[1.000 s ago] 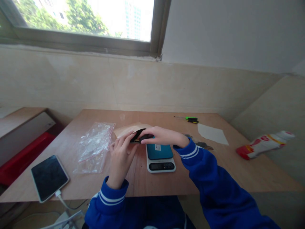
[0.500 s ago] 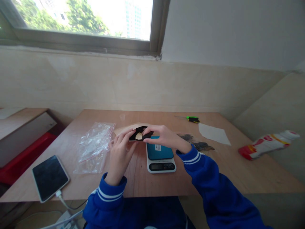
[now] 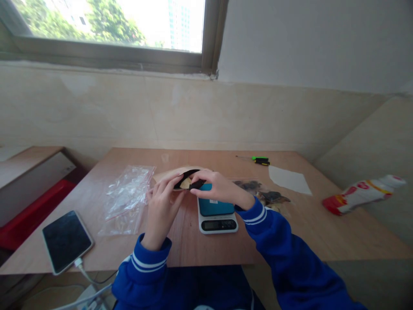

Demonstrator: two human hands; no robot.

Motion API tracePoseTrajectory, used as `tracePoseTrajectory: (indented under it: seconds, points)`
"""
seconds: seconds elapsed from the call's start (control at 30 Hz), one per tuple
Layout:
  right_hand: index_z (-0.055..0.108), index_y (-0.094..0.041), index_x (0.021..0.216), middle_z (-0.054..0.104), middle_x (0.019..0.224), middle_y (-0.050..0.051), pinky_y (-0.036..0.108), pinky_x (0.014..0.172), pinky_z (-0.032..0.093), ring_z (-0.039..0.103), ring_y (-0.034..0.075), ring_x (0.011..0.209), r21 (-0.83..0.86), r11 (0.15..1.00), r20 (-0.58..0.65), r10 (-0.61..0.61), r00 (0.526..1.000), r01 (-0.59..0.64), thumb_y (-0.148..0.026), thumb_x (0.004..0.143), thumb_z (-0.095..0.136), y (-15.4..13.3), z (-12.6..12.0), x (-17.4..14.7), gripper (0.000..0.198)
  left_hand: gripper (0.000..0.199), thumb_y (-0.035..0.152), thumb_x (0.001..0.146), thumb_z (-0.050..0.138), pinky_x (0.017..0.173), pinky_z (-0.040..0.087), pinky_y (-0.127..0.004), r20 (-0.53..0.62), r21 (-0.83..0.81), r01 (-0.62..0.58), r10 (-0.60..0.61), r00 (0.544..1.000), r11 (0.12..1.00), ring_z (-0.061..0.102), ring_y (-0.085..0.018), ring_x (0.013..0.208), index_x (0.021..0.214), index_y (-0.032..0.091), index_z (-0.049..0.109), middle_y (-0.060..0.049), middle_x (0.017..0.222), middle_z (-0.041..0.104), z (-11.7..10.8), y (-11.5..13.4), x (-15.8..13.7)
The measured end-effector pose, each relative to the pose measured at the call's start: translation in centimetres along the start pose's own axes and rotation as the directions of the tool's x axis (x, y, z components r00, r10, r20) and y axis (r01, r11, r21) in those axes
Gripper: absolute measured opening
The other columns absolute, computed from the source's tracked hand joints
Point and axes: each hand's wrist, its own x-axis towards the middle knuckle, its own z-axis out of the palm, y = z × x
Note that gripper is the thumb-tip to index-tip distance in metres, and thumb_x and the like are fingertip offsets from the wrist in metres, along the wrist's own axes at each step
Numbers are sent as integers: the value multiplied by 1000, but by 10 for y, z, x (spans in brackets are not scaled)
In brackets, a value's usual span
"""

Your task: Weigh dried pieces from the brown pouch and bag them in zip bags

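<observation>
My left hand (image 3: 161, 204) is closed around a brown paper bag (image 3: 166, 174) with a dark lining, its mouth tilted towards me. Pale flat pieces (image 3: 185, 184) show inside the mouth. At the bag's right side, thumb and fingers of my right hand (image 3: 216, 186) pinch a dark piece (image 3: 197, 184); its kind is unclear, and it partly overlaps the dark lining. Just below my right hand sits a white kitchen scale (image 3: 218, 226) with a blue top; its display shows no readable figures.
Clear zip bags (image 3: 129, 193) lie left of the paper bag, a tablet (image 3: 67, 241) on a cable nearer me. Rightwards are dark dried pieces (image 3: 274, 197) on clear plastic, a white paper sheet (image 3: 289, 180), screwdrivers (image 3: 260, 160) and a tilted red-and-white bottle (image 3: 361, 196).
My right hand has shifted slightly left and down at the bag's mouth, and the dark piece between its fingers shows more clearly. My left hand keeps its hold on the bag.
</observation>
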Motion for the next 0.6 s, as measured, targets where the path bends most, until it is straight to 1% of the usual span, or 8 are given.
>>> tracePoseTrajectory:
  seconds: [0.13, 0.23, 0.33, 0.4, 0.47, 0.5, 0.53, 0.6]
  points:
    - [59, -18, 89, 53, 105, 6, 32, 89, 50, 59, 17, 98, 30, 1000, -66, -4, 998, 6, -25, 85, 63, -2, 4, -1, 9, 37, 21, 86, 64, 90, 37, -40, 3, -3, 13, -13, 1000, 1000, 59, -26, 114, 122, 26, 57, -5, 127, 64, 0, 1, 1]
    - [59, -18, 87, 49, 105, 6, 29, 83, 53, 58, 16, 97, 66, 998, -178, -9, 984, 21, -21, 84, 62, -2, 9, -2, 6, 36, 22, 86, 64, 89, 37, -41, 9, 19, 45, -45, 999, 999, 58, -28, 114, 121, 27, 58, -4, 126, 65, 0, 1, 3]
    - [58, -19, 88, 50, 106, 6, 27, 80, 53, 58, 15, 98, 136, 990, -328, 9, 945, 38, -21, 83, 63, -2, 9, -4, 7, 36, 25, 86, 64, 89, 37, -42, 19, 29, 76, -77, 997, 997, 57, -29, 114, 121, 28, 59, -4, 124, 66, -2, 1, 7]
    - [57, -20, 87, 51, 106, 6, 28, 81, 52, 58, 16, 98, 196, 980, -425, 46, 904, 42, -22, 82, 64, 0, 4, -11, 8, 34, 27, 87, 62, 89, 37, -41, 12, 14, 102, -102, 995, 995, 57, -28, 115, 121, 29, 60, -4, 124, 65, -3, 0, 12]
    - [56, -21, 84, 53, 104, 5, 30, 82, 50, 58, 16, 97, 260, 965, -485, 99, 869, 35, -23, 82, 64, 7, -3, -23, 9, 31, 26, 88, 61, 88, 37, -41, -6, -8, 127, -127, 992, 992, 58, -27, 115, 119, 28, 61, -4, 123, 65, -5, -2, 17]
    - [56, -21, 84, 54, 103, 5, 30, 83, 50, 58, 16, 97, 288, 957, -486, 128, 864, 20, -24, 82, 64, 13, -5, -31, 9, 30, 26, 88, 61, 89, 37, -41, -15, -16, 137, -138, 990, 990, 58, -27, 115, 118, 28, 61, -5, 122, 65, -5, -2, 20]
    - [56, -21, 83, 55, 102, 5, 31, 84, 49, 59, 17, 97, 309, 951, -467, 158, 870, -6, -26, 83, 64, 21, -7, -40, 11, 29, 26, 88, 61, 90, 37, -41, -20, -21, 144, -144, 989, 989, 58, -27, 116, 117, 28, 61, -5, 122, 65, -5, -3, 22]
    - [56, -20, 83, 58, 98, 5, 32, 83, 49, 60, 18, 95, 310, 945, -374, 224, 900, -107, -31, 83, 65, 40, -4, -57, 14, 28, 25, 88, 61, 91, 36, -43, -23, -25, 149, -149, 989, 989, 58, -27, 116, 116, 27, 62, -5, 120, 66, -4, -2, 25]
